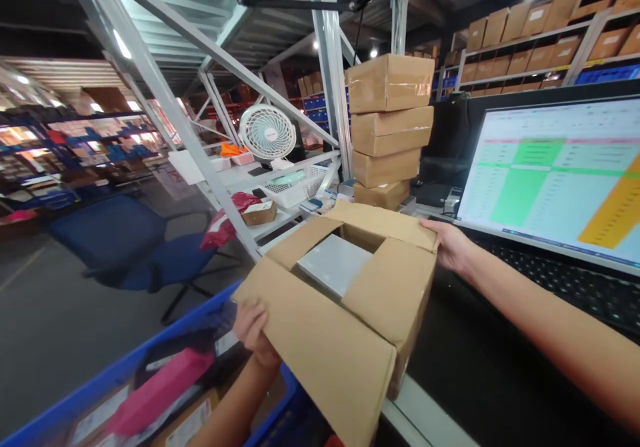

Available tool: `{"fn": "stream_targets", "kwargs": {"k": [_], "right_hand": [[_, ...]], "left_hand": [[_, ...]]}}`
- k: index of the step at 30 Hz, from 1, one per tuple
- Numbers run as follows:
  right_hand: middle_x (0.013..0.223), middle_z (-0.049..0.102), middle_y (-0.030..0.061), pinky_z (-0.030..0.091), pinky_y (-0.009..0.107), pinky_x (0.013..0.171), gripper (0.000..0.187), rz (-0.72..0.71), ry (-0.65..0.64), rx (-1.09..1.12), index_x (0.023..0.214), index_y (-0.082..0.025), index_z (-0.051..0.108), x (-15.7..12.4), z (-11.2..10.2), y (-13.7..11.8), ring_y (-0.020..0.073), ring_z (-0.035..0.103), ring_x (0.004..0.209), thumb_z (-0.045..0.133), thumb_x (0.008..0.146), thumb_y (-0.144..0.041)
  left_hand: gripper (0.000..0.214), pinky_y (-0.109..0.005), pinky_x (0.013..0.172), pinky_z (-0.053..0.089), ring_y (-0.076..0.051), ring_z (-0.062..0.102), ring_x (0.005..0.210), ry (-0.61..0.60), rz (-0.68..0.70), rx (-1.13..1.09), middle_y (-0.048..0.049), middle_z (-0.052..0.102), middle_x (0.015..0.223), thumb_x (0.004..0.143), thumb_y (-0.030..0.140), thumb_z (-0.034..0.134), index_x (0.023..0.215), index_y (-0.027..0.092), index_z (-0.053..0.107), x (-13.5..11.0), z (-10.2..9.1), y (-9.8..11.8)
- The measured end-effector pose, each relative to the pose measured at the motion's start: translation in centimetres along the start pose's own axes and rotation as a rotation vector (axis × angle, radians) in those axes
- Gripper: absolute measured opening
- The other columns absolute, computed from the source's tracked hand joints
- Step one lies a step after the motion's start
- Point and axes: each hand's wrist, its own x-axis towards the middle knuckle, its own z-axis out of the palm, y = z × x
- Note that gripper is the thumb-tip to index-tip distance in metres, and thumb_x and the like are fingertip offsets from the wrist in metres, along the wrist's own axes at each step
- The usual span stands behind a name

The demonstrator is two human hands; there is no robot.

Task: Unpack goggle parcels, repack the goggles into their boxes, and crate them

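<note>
An open cardboard box sits at the edge of the dark desk, its flaps spread, with a grey flat item inside. My left hand grips the box's near-left side, partly hidden behind the big front flap. My right hand holds the far right corner of the box, fingers closed on the flap edge.
A monitor with a coloured spreadsheet and a black keyboard stand to the right. Several sealed cartons are stacked behind the box. A blue bin with pink parcels lies lower left. A small fan, metal racking and a blue chair are at left.
</note>
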Motion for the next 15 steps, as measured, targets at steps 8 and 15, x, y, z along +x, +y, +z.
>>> {"fn": "stream_targets", "kwargs": {"k": [8,15], "right_hand": [[0.078,0.069,0.0080,0.060,0.039,0.073,0.020,-0.035,0.117,0.041,0.100,-0.017,0.057,-1.1,0.9,3.1,0.0226,0.068,0.069,0.043,0.088,-0.023],[0.138,0.053,0.0146,0.041,0.052,0.109,0.067,-0.362,0.306,-0.265,0.142,-0.017,0.045,0.2,-0.7,-0.5,0.0301,0.055,0.123,0.059,0.077,-0.010]], "left_hand": [[0.061,-0.062,0.087,0.048,-0.034,0.062,0.091,-0.341,0.209,-0.041,-0.0104,0.060,0.081,0.071,0.087,0.042,0.072,0.026,0.051,-1.3,-0.3,-1.3],[0.050,-0.049,0.077,0.044,-0.029,0.056,0.072,-0.616,0.349,0.053,-0.0087,0.060,0.068,0.086,0.070,0.044,0.070,0.025,0.058,7.9,-3.2,3.0]]}}
